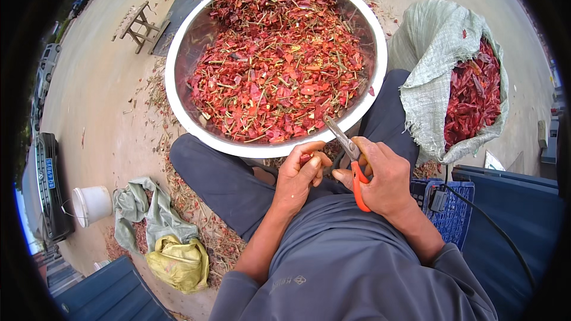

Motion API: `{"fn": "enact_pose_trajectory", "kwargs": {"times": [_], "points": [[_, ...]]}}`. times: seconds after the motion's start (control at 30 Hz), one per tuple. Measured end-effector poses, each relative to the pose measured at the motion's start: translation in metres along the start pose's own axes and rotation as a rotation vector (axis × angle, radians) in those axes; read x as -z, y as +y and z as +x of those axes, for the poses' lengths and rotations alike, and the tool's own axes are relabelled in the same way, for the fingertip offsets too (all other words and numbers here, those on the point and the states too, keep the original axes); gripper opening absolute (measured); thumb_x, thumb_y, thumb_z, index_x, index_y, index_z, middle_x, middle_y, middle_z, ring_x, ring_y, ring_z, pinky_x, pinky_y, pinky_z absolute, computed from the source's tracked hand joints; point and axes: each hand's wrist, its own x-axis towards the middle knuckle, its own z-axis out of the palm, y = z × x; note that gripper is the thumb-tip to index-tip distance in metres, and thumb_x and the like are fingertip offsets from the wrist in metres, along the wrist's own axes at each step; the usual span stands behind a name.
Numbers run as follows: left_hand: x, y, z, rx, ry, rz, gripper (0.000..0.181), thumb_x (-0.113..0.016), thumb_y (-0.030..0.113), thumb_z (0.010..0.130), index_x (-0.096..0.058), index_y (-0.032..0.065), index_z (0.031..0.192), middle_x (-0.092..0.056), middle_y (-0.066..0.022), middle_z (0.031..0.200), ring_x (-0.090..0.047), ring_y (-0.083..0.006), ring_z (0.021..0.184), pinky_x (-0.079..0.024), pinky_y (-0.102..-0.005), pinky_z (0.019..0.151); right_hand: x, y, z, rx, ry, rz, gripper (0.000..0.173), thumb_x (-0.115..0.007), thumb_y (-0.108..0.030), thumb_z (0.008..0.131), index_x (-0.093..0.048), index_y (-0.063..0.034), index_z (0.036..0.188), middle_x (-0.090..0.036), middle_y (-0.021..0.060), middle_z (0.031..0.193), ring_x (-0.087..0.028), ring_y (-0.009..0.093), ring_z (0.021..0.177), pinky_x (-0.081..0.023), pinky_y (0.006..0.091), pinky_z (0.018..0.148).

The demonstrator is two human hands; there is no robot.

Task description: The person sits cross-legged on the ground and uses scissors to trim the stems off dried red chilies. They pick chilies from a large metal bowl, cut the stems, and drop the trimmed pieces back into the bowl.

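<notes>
My left hand [299,174] pinches a small piece of dried red chili between its thumb and fingers, near the basin's front rim. My right hand [379,174] holds scissors [355,165] with orange-red handles, their blades pointing up and left over that rim. The wide metal basin [381,53] in front of my lap is heaped with cut red chili pieces and stems [285,67]. On the right stands a pale green woven sack [424,71], its rolled mouth showing whole dried red chilies [475,98].
Blue plastic crate [455,214] with a black cable lies at my right. At left are a white bucket [92,205], a grey-green sack [167,214] and a yellow woven sack [180,265]. A small wooden stool [140,26] stands beyond the basin. Scraps litter the ground; vehicles stand far left.
</notes>
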Motion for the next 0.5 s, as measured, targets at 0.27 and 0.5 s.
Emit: {"fn": "enact_pose_trajectory", "kwargs": {"times": [0.27, 0.5], "points": [[0.006, 0.006, 0.013, -0.103, -0.025, 0.060, 0.043, -0.060, 0.029, 0.101, -0.053, 0.0014, 0.132, -0.063, -0.0084, 0.098, -0.047, -0.0082, 0.068, -0.037, -0.0226, 0.055, 0.011, 0.015, -0.020, -0.048, -0.099, -0.133, 0.058, -0.090, -0.031, 0.066, -0.066, -0.0086, 0.113, -0.063, 0.0083, 0.077, -0.066, 0.028, 0.063, -0.051, 0.0378, 0.055], [-0.026, 0.014, 0.041, 0.021, -0.038, 0.136, 0.025, -0.068, 0.017, 0.097, -0.064, 0.0006, 0.115, -0.057, 0.0021, 0.079, -0.042, -0.0031, 0.063, -0.032, -0.0187, 0.054, 0.026, 0.031, -0.029, 0.081, -0.064, -0.320, 0.046, -0.081, -0.033, 0.075, -0.066, -0.0073, 0.110, -0.056, 0.0060, 0.071, -0.059, 0.024, 0.057, -0.046, 0.0353, 0.049]]}}
